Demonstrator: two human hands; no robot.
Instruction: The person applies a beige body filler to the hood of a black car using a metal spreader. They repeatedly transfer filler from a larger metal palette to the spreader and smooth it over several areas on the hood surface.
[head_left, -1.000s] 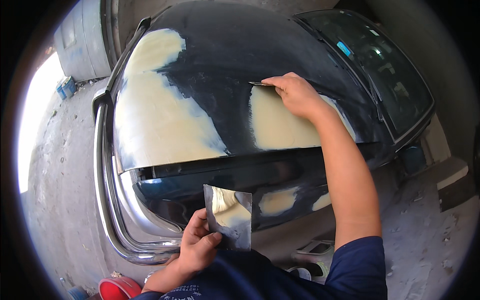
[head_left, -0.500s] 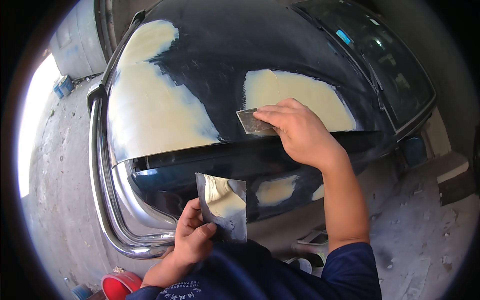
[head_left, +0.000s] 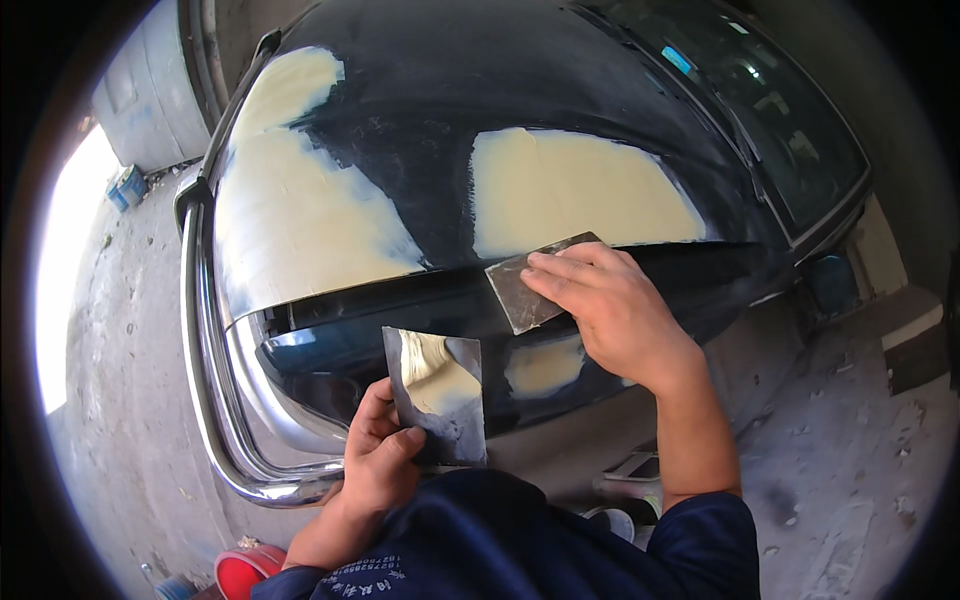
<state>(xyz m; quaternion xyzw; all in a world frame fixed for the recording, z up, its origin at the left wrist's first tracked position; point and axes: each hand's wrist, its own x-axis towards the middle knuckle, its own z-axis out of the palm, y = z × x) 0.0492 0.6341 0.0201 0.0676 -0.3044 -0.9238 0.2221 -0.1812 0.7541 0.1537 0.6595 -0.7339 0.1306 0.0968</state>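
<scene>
From here I see the right hand (head_left: 625,315) gripping a scraper (head_left: 522,290), fingers laid flat over its far side, the thumb out of my sight. The blade juts leftward from those fingers, tilted, above the seam between hood (head_left: 430,90) and fender (head_left: 440,305); whether it touches either, I can't tell.

Nearer the body and to the left, the left hand (head_left: 383,460) clasps a dark plate (head_left: 445,430) by its lower left edge, thumb across the face. Cream putty (head_left: 424,358) sits piled beyond that thumb, smeared below.

Just past the right fingers spreads a smooth cream patch (head_left: 585,190) on the hood; a larger patch (head_left: 305,220) lies beyond the left fingers. Left of these curves a chrome bar (head_left: 200,300). Right of the right hand, farther off, is the windscreen (head_left: 770,120). A red bucket (head_left: 245,572) stands behind the left wrist.
</scene>
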